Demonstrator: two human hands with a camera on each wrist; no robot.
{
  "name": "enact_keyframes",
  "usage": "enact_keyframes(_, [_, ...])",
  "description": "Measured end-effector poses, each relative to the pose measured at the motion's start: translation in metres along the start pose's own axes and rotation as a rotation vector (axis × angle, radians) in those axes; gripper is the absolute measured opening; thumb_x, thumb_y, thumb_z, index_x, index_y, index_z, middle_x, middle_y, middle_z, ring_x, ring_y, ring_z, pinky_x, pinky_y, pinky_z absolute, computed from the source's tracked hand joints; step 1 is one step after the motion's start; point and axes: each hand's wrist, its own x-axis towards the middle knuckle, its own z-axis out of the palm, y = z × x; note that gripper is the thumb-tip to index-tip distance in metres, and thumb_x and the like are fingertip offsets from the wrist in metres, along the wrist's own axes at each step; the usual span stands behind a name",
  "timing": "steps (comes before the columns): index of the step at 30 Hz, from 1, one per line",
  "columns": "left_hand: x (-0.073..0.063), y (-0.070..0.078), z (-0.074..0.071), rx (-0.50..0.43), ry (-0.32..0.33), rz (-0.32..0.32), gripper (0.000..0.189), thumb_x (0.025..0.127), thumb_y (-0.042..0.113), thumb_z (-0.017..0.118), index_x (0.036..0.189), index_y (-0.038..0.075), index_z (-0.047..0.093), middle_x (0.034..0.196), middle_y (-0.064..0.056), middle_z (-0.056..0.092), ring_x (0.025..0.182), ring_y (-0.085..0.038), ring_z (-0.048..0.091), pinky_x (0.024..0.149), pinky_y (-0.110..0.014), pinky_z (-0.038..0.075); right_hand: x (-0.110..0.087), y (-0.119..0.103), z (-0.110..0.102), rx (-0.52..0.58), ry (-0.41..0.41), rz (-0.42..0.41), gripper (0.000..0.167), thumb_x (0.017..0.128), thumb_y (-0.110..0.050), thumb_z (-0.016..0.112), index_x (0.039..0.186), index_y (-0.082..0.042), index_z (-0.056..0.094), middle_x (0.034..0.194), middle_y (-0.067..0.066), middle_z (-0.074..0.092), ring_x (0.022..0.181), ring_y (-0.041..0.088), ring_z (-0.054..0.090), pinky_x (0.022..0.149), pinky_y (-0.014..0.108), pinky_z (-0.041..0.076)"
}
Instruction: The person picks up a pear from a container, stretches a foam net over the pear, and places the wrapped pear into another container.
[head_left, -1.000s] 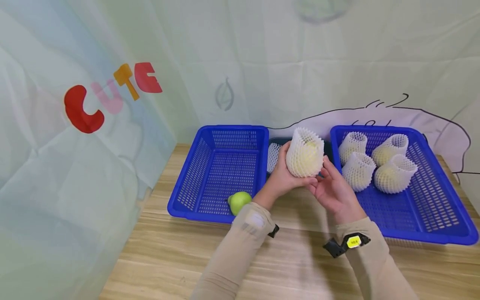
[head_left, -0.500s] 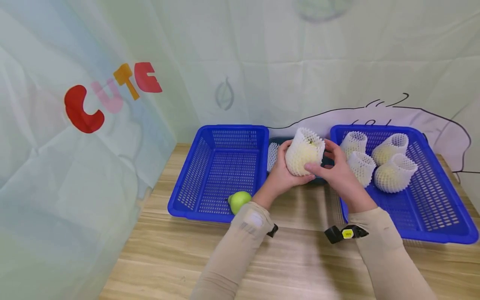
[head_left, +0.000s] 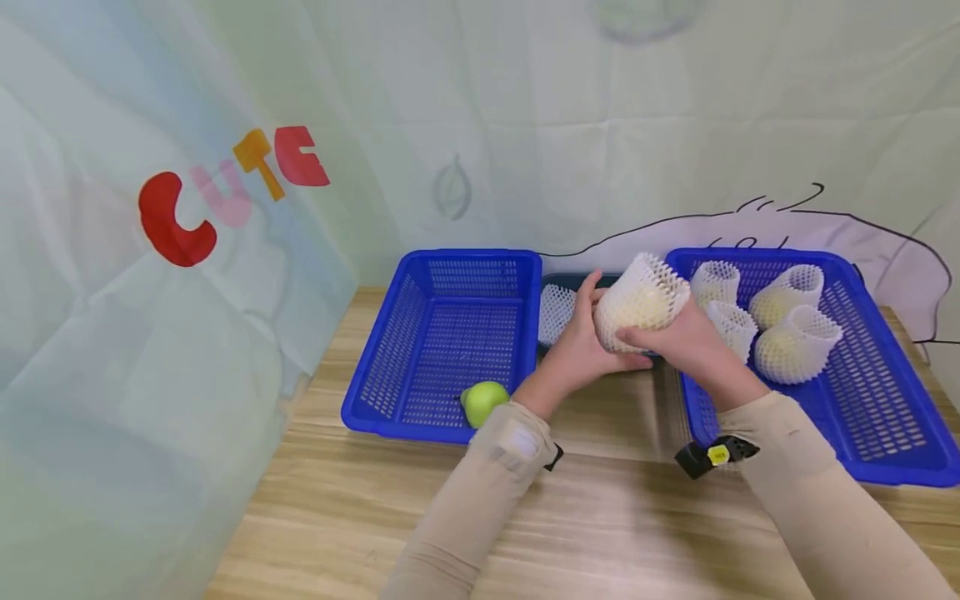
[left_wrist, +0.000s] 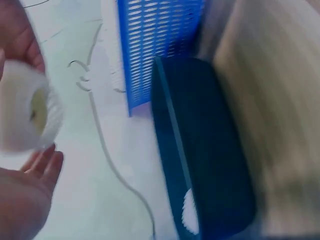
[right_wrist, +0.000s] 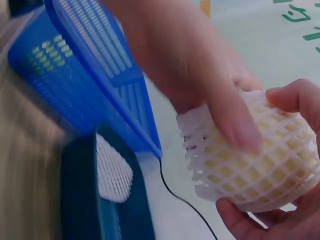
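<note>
A pale yellow-green pear [head_left: 641,304] in a white foam net is between my hands. My right hand [head_left: 686,337] grips its right side, thumb across the net's front. At its left, my left hand [head_left: 585,346] lies with fingers stretched out; whether they still touch the net is unclear. In the left wrist view the net's open end shows the pear's stem, and the left fingers [left_wrist: 50,167] are straight. In the right wrist view a blurred finger or thumb passes across the net. A bare green pear [head_left: 485,404] lies in the left blue basket [head_left: 356,412].
The right blue basket [head_left: 918,454] holds several net-wrapped pears [head_left: 795,346], partly hidden by the right hand. Between the baskets, behind the hands, stands a teal bin [left_wrist: 215,135] containing white foam netting [head_left: 557,312]. All stand on a wood-grain table [head_left: 600,517] before a printed cloth.
The right hand went from under the net-wrapped pear to gripping its right side. The wrapped pear has moved right and tilted right, and the left fingers have loosened from it.
</note>
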Motion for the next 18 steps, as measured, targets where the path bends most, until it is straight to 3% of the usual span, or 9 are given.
enact_keyframes(3, [0.001, 0.005, -0.012, 0.032, -0.049, -0.073, 0.115, 0.066, 0.024, 0.084, 0.147, 0.022, 0.003, 0.142, -0.005, 0.032, 0.128, -0.015, 0.034, 0.102, -0.033, 0.033, -0.001, 0.0, -0.022, -0.077, -0.032, 0.017, 0.075, 0.078, -0.012, 0.073, 0.138, 0.001, 0.029, 0.12, 0.019, 0.047, 0.098, 0.019, 0.049, 0.077, 0.017, 0.042])
enact_keyframes(6, [0.002, 0.006, -0.031, 0.166, -0.093, -0.151, 0.098, 0.074, 0.032, 0.077, 0.147, 0.019, 0.013, 0.145, -0.008, 0.028, 0.133, -0.019, 0.027, 0.104, -0.038, 0.03, 0.0, 0.009, -0.051, -0.177, -0.066, 0.05, 0.075, 0.078, -0.018, 0.074, 0.137, -0.003, 0.031, 0.118, 0.017, 0.05, 0.095, 0.016, 0.05, 0.075, 0.017, 0.042])
enact_keyframes(11, [0.001, -0.004, -0.066, 0.417, -0.154, -0.324, 0.074, 0.082, 0.043, 0.066, 0.142, 0.017, 0.031, 0.145, -0.012, 0.027, 0.132, -0.027, 0.023, 0.101, -0.046, 0.033, -0.004, 0.037, -0.104, -0.413, -0.161, 0.046, 0.088, 0.074, -0.025, 0.077, 0.139, 0.003, 0.025, 0.121, 0.025, 0.045, 0.101, 0.032, 0.049, 0.077, 0.032, 0.044])
enact_keyframes(14, [-0.001, -0.016, -0.082, 0.537, -0.19, -0.459, 0.08, 0.082, 0.049, 0.063, 0.143, 0.013, 0.029, 0.144, -0.015, 0.03, 0.13, -0.03, 0.028, 0.101, -0.046, 0.034, -0.008, 0.057, -0.129, -0.498, -0.26, 0.03, 0.092, 0.072, -0.023, 0.078, 0.137, 0.007, 0.021, 0.123, 0.028, 0.037, 0.1, 0.036, 0.047, 0.076, 0.037, 0.045])
enact_keyframes(16, [-0.002, -0.024, -0.089, 0.582, -0.256, -0.556, 0.087, 0.08, 0.053, 0.063, 0.145, 0.008, 0.025, 0.144, -0.015, 0.032, 0.13, -0.029, 0.032, 0.102, -0.044, 0.033, -0.011, 0.069, -0.139, -0.522, -0.333, 0.012, 0.089, 0.07, -0.02, 0.079, 0.134, 0.008, 0.023, 0.12, 0.026, 0.038, 0.096, 0.033, 0.049, 0.072, 0.034, 0.047])
enact_keyframes(18, [-0.003, -0.03, -0.093, 0.562, -0.355, -0.654, 0.088, 0.079, 0.053, 0.064, 0.142, 0.004, 0.028, 0.139, -0.016, 0.039, 0.124, -0.031, 0.041, 0.099, -0.043, 0.037, -0.014, 0.079, -0.144, -0.518, -0.405, 0.024, 0.088, 0.069, -0.018, 0.078, 0.132, 0.006, 0.023, 0.115, 0.022, 0.042, 0.092, 0.027, 0.05, 0.069, 0.03, 0.047])
